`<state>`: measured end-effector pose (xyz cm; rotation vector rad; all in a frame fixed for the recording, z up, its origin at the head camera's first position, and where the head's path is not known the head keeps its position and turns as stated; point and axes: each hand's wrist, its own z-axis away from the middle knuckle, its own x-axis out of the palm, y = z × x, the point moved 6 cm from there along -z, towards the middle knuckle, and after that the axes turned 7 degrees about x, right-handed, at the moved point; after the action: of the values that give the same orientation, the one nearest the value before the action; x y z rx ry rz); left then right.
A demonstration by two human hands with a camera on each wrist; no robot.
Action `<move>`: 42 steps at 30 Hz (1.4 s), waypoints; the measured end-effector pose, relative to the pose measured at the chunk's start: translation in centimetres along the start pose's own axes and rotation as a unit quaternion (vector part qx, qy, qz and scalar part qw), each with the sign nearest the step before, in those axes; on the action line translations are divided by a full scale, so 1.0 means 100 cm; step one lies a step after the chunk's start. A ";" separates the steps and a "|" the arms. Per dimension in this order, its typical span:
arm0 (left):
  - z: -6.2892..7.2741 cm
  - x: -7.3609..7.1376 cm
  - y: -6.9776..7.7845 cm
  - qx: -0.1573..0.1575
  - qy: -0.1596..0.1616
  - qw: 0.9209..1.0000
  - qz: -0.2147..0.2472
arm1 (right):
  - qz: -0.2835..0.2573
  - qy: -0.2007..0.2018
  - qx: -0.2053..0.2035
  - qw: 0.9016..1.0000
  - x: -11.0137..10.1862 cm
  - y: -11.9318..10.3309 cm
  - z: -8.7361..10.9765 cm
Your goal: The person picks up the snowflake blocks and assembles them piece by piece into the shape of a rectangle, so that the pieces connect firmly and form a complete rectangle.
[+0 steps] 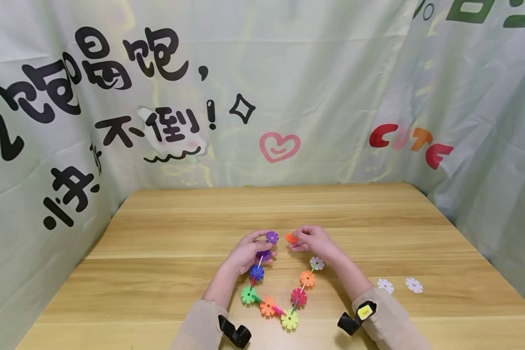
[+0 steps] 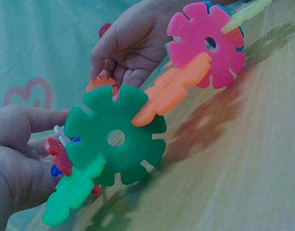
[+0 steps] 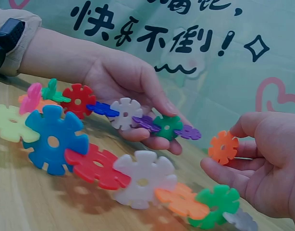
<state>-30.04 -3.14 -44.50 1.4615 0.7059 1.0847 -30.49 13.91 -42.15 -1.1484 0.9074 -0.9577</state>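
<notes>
A chain of notched plastic snowflake discs in several colours curves over the table, its yellow disc (image 1: 289, 320) nearest me. My left hand (image 1: 244, 253) holds one end of this chain, with thumb and fingers on a green disc (image 3: 167, 126). Beyond the fingertips a purple disc (image 1: 272, 237) forms that end. My right hand (image 1: 313, 240) pinches a single orange disc (image 3: 223, 147) between thumb and fingers, a short gap from the purple one. Below the right wrist lies the chain's other end, a whitish disc (image 1: 317, 263).
Two loose white discs lie beside the right forearm, one (image 1: 385, 286) close to the sleeve and another (image 1: 414, 285) farther right. The wooden table (image 1: 192, 209) meets a printed curtain (image 1: 332, 97) at its back and sides.
</notes>
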 end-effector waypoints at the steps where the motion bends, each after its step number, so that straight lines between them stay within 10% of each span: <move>1: 0.000 0.000 -0.001 -0.001 0.001 1.000 0.001 | 0.001 0.000 -0.001 1.000 0.002 0.000 -0.001; 42: 0.001 0.002 -0.002 -0.010 -0.015 1.000 0.003 | -0.049 -0.002 0.003 0.999 0.012 0.004 -0.010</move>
<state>-29.81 -2.96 -44.62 1.4615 0.6685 1.0705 -30.92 12.51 -42.86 -1.1981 0.8505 -1.0372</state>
